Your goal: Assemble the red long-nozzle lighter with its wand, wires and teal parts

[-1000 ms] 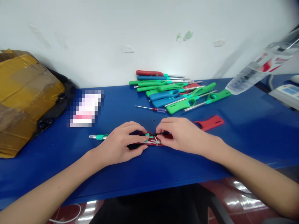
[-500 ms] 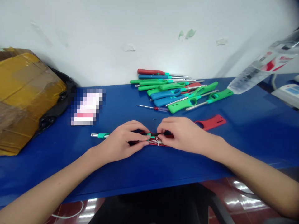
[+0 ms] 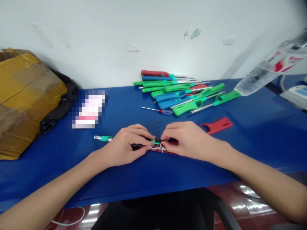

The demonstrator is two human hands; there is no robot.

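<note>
An opened red gas lighter [image 3: 169, 152] lies across the blue table in front of me, its inner parts showing. White wires [image 3: 157, 147] run through the middle of it. My left hand [image 3: 128, 142] is closed over the lighter's left part, thumb and fingers pinching a small green trigger [image 3: 153, 143]. From the right, my right hand [image 3: 185, 137] pinches into the lighter beside the wires and a dark inner part; its fingertips hide what exactly they grip. The metal nozzle [image 3: 97, 137] with its green collar [image 3: 105, 138] sticks out left of my left hand.
A loose red half-shell [image 3: 219, 125] lies right of my right hand. Beyond are a tiny screw [image 3: 159, 122], a screwdriver [image 3: 165, 111] and a heap of lighters [image 3: 171, 95]. A water bottle [image 3: 266, 70] leans at the right; a taped parcel [image 3: 28, 95] sits left.
Both hands stay at the lighter with only small finger movements. The green trigger and the wires between the fingertips have shifted slightly.
</note>
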